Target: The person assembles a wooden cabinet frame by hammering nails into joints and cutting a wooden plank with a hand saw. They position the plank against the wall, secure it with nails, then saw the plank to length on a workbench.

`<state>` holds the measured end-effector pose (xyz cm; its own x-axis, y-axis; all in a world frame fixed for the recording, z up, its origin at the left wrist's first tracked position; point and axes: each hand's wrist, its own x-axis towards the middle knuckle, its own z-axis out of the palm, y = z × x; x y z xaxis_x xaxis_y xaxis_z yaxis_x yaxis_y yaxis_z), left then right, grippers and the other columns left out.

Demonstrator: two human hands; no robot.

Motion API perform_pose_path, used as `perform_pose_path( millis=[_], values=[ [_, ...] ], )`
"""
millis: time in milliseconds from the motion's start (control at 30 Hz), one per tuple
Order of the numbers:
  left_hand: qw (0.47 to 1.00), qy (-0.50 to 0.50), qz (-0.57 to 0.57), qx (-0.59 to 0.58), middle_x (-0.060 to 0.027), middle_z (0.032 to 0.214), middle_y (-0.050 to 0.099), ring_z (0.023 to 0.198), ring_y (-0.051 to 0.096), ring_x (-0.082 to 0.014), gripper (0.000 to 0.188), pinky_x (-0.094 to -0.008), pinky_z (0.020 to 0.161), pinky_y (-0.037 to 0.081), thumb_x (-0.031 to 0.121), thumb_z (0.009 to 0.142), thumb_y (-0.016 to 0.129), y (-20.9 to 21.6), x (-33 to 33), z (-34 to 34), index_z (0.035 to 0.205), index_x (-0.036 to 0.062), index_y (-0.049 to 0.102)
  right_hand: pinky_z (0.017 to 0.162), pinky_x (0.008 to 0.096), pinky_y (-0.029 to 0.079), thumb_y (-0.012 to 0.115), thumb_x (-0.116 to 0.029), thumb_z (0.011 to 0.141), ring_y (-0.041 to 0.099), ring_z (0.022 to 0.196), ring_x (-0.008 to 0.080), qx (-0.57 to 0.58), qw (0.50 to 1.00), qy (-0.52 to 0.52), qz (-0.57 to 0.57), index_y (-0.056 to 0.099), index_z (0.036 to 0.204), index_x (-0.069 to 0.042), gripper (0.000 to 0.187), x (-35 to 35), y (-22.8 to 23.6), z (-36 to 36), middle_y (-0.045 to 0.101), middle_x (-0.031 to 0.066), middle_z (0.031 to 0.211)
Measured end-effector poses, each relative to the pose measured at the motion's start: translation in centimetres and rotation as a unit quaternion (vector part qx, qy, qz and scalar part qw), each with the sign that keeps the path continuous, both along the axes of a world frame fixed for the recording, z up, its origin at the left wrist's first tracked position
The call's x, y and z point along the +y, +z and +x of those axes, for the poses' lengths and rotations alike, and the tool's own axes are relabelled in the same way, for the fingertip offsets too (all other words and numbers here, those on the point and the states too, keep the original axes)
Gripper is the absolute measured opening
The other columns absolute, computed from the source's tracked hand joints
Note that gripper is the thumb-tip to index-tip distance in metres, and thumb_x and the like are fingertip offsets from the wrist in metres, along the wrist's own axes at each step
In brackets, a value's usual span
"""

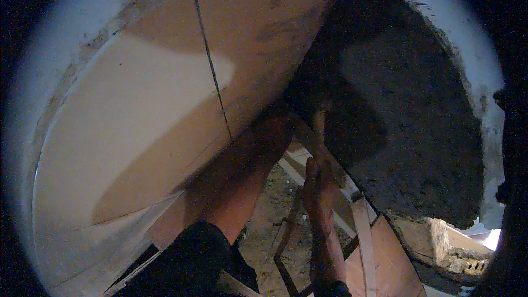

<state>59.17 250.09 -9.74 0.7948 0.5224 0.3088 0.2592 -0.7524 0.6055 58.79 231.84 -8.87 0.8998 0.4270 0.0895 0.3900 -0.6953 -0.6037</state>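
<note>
The right hand [319, 181] is raised near the corner, just below a narrow tan piece [320, 125]; I can't tell whether it grips it. The left hand [279, 124] is lost in shadow by the pale tiled wall [148, 104], its fingers unreadable. Beyond rises the rough dark wall [423, 104]. Corner work seems under way; the next move probably needs careful positioning.
</note>
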Motion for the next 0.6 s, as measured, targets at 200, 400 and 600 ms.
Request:
perform_pose_path(
  millis=[200,400,600],
  values=[
    [1.000,-0.001,-0.001,0.001,-0.0183,0.108,0.071,0.102,0.067,-0.0326,0.028,-0.0424,0.092,0.053,0.020,0.092,0.063,0.17,0.10,-0.07,0.113,0.0023,0.069,0.089,0.0523,0.051,0.050,-0.040,0.105,0.066,0.106,0.0459,0.113,0.991,-0.042,-0.059,0.060,0.131,0.001,0.049,0.18,-0.29,0.28,0.067,0.0309,0.117],
    [1.000,0.001,-0.001,-0.004,-0.0186,0.110,0.070,0.103,0.067,-0.0333,0.028,-0.0428,0.093,0.053,0.018,0.092,0.062,0.12,-0.19,0.06,0.114,0.0024,0.069,0.088,0.0525,0.052,0.051,-0.044,0.104,0.067,0.105,0.0452,0.095,0.989,-0.055,-0.101,0.062,0.127,0.000,0.051,0.06,-0.45,0.23,0.068,0.0319,0.113],
    [1.000,0.002,0.001,-0.002,-0.0190,0.111,0.070,0.105,0.067,-0.0339,0.028,-0.0432,0.094,0.053,0.017,0.093,0.061,0.16,0.05,0.23,0.115,0.0026,0.068,0.087,0.0533,0.052,0.052,-0.042,0.104,0.066,0.103,0.0457,-0.010,0.989,-0.036,-0.146,0.063,0.125,0.000,0.048,-0.08,-0.62,0.77,0.068,0.0306,0.112]
  ],
)
